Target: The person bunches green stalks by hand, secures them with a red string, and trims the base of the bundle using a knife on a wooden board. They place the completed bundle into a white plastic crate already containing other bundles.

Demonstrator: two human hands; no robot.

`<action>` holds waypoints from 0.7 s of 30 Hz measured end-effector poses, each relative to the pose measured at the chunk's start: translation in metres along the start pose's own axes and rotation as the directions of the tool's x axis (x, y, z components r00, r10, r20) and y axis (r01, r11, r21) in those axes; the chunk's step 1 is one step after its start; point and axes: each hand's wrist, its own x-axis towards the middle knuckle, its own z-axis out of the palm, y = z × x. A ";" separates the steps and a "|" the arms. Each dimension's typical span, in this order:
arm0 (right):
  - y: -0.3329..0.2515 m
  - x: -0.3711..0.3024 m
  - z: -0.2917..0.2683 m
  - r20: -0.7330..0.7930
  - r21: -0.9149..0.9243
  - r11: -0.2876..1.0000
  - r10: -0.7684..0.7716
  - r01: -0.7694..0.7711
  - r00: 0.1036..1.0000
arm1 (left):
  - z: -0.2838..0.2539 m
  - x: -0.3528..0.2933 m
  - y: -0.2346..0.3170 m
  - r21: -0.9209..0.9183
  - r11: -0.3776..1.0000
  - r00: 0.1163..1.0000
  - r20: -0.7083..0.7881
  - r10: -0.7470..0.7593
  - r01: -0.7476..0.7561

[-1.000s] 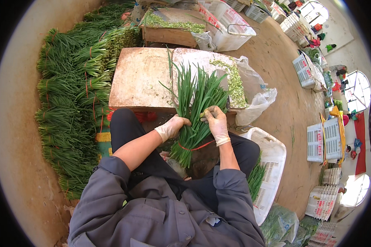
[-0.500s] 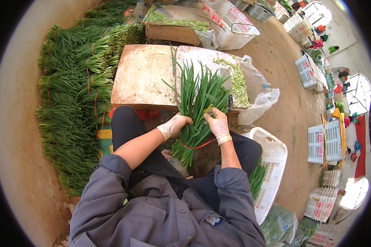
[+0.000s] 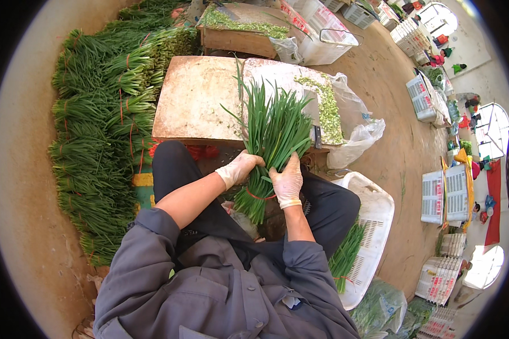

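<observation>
A thick bunch of garlic chives (image 3: 271, 127) stands between my knees, its leaf tips over the board and a red band round its lower part. My left hand (image 3: 242, 168), in a thin pale glove, is closed round the bunch's left side. On its right side, my right hand (image 3: 288, 179), gloved the same way, grips the leaves just above the band. The bunch hides some of my fingertips. Just beyond my right hand, a knife (image 3: 318, 137) with a dark handle lies at the edge of the whitish cutting board (image 3: 266, 70).
Tied chive bunches (image 3: 96, 141) are heaped along the left wall. Chopped pale trimmings (image 3: 329, 113) and a clear plastic bag (image 3: 365, 135) lie at the board's right. A white crate (image 3: 373, 226) with chives stands by my right knee. Stacked crates (image 3: 435, 198) are farther right.
My right hand, which was pinching a yellowish leaf, has come left and down and now grips the bunch. That leaf no longer shows in my fingers. The bunch's right side is drawn in.
</observation>
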 end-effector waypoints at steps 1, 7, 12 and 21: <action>-0.002 -0.001 0.000 0.001 0.005 1.000 0.025 -0.025 1.000 | -0.002 0.002 -0.002 0.006 1.000 1.000 0.011 0.009 -0.009; -0.016 -0.004 -0.006 -0.093 -0.068 0.993 -0.104 0.098 0.990 | -0.007 0.004 -0.008 0.015 1.000 0.999 -0.028 0.027 -0.027; -0.013 0.009 -0.009 -0.043 0.088 0.986 -0.142 0.145 0.989 | 0.007 -0.009 0.002 0.029 0.997 0.995 -0.063 0.074 -0.073; -0.034 0.040 -0.020 -0.190 -0.080 0.946 -0.325 0.316 0.926 | -0.005 0.000 -0.004 0.014 0.999 0.999 0.010 0.048 -0.048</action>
